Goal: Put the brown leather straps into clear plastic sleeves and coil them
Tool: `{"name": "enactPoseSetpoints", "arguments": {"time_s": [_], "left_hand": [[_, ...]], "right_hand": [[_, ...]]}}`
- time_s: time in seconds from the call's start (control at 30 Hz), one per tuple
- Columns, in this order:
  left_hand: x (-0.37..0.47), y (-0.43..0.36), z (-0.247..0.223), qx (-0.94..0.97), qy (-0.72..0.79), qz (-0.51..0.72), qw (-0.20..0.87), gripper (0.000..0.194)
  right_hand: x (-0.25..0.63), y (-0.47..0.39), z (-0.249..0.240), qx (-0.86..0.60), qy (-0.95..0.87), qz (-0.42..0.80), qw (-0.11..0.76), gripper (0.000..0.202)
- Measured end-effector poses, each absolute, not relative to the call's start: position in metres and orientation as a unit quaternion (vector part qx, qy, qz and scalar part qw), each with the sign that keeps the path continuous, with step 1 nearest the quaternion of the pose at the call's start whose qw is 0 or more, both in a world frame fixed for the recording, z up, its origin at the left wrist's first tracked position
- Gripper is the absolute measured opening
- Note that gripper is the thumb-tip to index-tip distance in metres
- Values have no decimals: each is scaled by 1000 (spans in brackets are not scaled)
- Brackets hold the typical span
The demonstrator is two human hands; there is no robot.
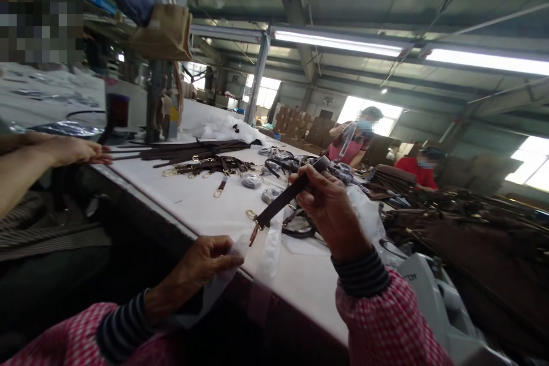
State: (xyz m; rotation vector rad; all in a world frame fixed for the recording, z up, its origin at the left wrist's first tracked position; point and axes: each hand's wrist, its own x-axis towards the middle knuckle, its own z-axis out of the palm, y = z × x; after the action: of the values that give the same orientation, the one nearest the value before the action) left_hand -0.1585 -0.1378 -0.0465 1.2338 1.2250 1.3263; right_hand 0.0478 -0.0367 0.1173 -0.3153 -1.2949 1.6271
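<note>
A dark brown strap (283,203) hangs at a slant from my right hand (328,203), whose thumb and fingers pinch its upper end. Gold metal clasps (254,222) dangle at the strap's lower end, over the table edge. My left hand (203,266) is lower and to the left, its thumb and fingers closed on a thin translucent plastic sheet (210,296) that droops below it. The clasps are close to the left fingertips, with a small gap between them. Both hands are at the near edge of the white table (201,204).
Long dark straps (193,150) and clasped straps (214,166) lie ahead. Another person's hand (68,150) reaches in at the left. Wrapped pieces (251,182) lie mid-table. Brown fabric (480,240) is piled at the right, near a white plastic object (441,297). Two people work beyond.
</note>
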Motion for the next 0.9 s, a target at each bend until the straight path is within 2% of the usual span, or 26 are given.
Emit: {"name": "enactPoseSetpoints", "arguments": {"time_s": [0.5, 0.73, 0.9], "left_hand": [[-174, -150, -56, 515, 466, 552, 462, 37], [-172, -150, -45, 504, 402, 500, 578, 30], [-166, -150, -41, 443, 321, 523, 654, 38]], "right_hand": [[24, -51, 105, -142, -550, 679, 465, 29], [33, -48, 101, -141, -540, 699, 446, 28], [45, -40, 95, -125, -505, 725, 452, 29]]}}
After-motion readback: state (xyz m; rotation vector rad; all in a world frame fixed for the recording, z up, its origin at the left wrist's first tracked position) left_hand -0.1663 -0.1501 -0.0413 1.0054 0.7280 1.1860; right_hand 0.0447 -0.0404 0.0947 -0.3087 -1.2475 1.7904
